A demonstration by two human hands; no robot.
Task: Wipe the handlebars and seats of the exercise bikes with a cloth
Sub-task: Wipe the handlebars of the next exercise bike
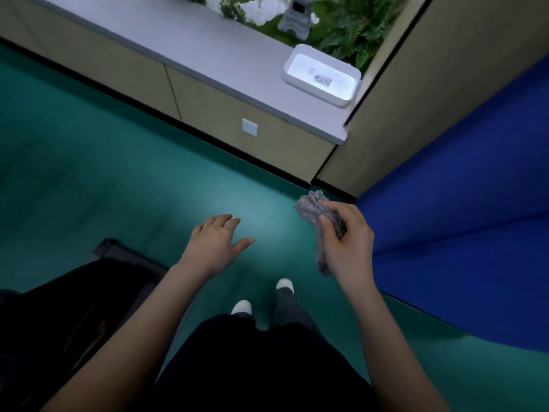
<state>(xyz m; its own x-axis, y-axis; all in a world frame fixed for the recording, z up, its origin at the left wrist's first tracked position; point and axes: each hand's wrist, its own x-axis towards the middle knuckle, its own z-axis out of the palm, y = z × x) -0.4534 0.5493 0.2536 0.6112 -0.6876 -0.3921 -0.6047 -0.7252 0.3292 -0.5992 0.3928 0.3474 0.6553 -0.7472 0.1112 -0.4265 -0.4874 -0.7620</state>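
Observation:
My right hand (346, 233) grips a crumpled grey cloth (312, 206), which sticks out above the fingers and hangs below the palm. My left hand (215, 242) is held out over the green floor with its fingers straight and spread, holding nothing. No handlebar or seat of an exercise bike is plainly in view; a dark machine part (118, 257) shows at the lower left, blurred.
A low beige cabinet with a grey top (208, 55) runs along the window; a white tray (322, 74) stands on it at the right end. Blue padded mats (460, 218) lean at the right. My feet in white shoes (242, 307) stand on the green floor (89, 173).

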